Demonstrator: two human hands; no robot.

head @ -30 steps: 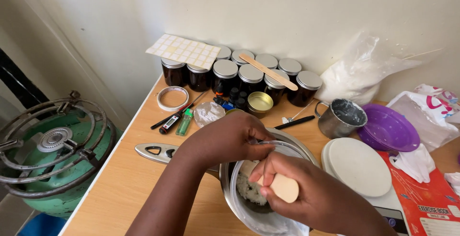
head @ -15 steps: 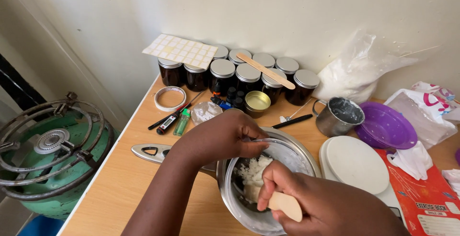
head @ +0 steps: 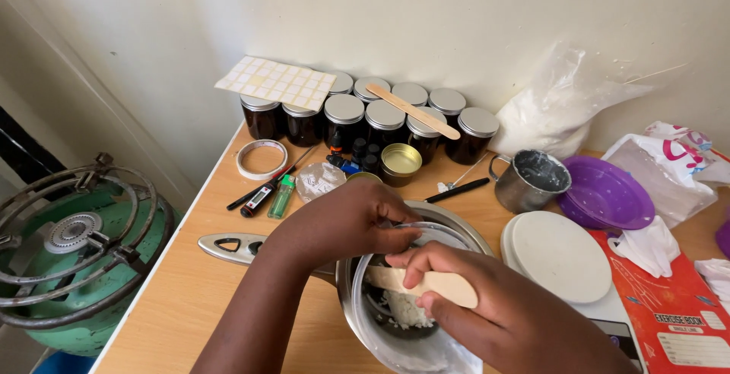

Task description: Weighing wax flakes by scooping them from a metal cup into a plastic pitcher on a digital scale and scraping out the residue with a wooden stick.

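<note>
White flakes scraped in pot w/ wooden stick.
Stick is pinched by right hand fingers; pot's plastic liner is gripped at rim by left hand, fingers curled shut. Pot sits on desk, front centre.

Right hand cut off at btm edge; bowl mostly hidden by hands.

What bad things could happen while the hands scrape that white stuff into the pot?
Some white flakes might spill over the pot rim onto the table, since the right hand scrapes with a wooden stick inside a floppy plastic bag. The left hand only pinches the bag's edge, so it could slip. The metal cup stands close and might get knocked.
</note>
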